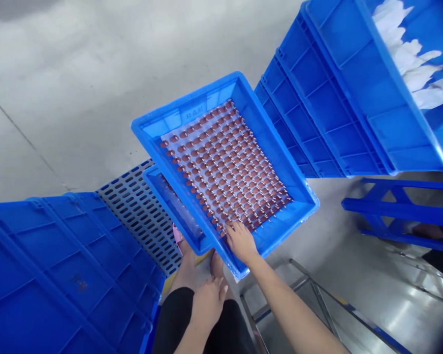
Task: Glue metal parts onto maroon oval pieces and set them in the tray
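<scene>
Left crates point(40, 270): large blue, ribbed, well out to the left of the left hand. Probably parked there to keep the standing spot between them free.

Slatted panel point(140, 211): grey, ahead and left of the left hand. It runs under the lower tray, likely as a base that keeps trays off the floor point(59, 88).

Lower tray point(166, 196): blue and shallow, ahead of the left hand, mostly covered by the top tray.

Left hand point(206, 300): empty, fingers loosely spread and slightly curled. It hangs over the dark shorts point(177, 314), behind and left of the right hand, touching no tray.

Feet point(186, 255): between the two hands and the trays, with a pink sandal on one.

Top tray point(192, 118): blue and shallow, directly ahead of the right hand and sitting askew over the lower tray. The angle suggests it is being steered from one corner rather than set square.

Small parts point(225, 162): reddish-brown, in tight rows on a pale sheet inside the top tray. The nearest rows lie under the right fingertips.

Right hand point(240, 242): fingers spread flat across the tray's near rim and onto the first rows. The thumb is hidden, so whether it clamps the rim from below cannot be told. The flat lay looks meant to steady the tray without stirring the rows.

Metal frame point(317, 295): bare rails, right of and behind the right hand.

Stacked crates point(317, 108): blue, ahead and right of the right hand. The top one holds white pieces point(413, 64).

Blue rack point(398, 206): far right, low.
</scene>
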A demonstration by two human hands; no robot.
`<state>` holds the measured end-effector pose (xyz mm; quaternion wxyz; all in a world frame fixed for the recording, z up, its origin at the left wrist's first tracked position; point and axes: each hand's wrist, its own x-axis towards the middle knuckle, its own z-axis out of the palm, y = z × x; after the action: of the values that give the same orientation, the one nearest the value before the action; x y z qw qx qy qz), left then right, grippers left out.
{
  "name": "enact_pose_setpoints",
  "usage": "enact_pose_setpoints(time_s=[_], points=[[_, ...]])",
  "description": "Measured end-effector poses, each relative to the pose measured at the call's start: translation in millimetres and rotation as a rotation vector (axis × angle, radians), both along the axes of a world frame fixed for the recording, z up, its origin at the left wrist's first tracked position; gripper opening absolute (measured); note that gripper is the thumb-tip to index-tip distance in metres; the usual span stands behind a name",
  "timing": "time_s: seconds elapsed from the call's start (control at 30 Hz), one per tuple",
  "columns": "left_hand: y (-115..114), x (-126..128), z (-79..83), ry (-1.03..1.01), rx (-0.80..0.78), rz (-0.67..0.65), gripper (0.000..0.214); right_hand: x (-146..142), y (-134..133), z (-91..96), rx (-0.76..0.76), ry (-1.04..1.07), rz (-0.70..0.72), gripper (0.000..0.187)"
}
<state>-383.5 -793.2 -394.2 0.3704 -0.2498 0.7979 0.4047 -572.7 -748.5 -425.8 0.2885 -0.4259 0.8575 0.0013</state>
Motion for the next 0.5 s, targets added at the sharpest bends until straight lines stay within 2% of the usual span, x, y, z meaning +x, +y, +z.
enact_pose_setpoints(time_s=[0.23,0.5], points=[[-3,-2,2.7,-0.044,0.023,0.012,0.035,-12,-30,-11.3,-0.074,0.030,-0.016,0.040],[-8,-9,9.8,-0.107,0.082,-0.006,0.034,-15,-36,-17.6,-0.091,0.023,-0.014,0.038]])
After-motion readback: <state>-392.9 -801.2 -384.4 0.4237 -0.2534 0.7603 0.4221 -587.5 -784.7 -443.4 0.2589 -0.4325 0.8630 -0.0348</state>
